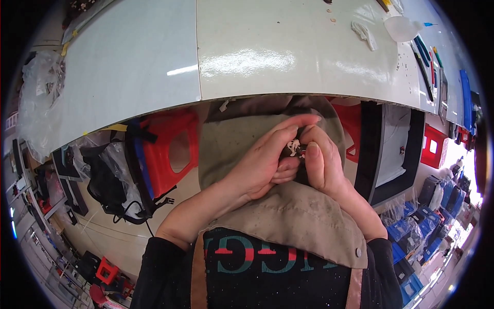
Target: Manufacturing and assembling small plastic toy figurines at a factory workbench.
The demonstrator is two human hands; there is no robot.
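Close together over my apron-covered lap, both hands are closed around a small cream-and-dark piece (pixel 294 148). My left hand (pixel 268 152) wraps it from the left, its thumb near the top and its lower fingers curled beneath. From the other side my right hand (pixel 325 157) grips it, thumb pressed along its right edge. Fingers cover most of the piece, so its kind and full shape cannot be made out. The brown-grey apron (pixel 226 147) spreads under the hands, just short of the table edge.
A pale worktable (pixel 247 51) runs across the front. On its right lie a crumpled white glove (pixel 364 35), a translucent squeeze bottle (pixel 402 29) and several hand tools (pixel 424 67). Red stools (pixel 172 139) flank my legs. A dark-framed box (pixel 393 149) stands at the right.
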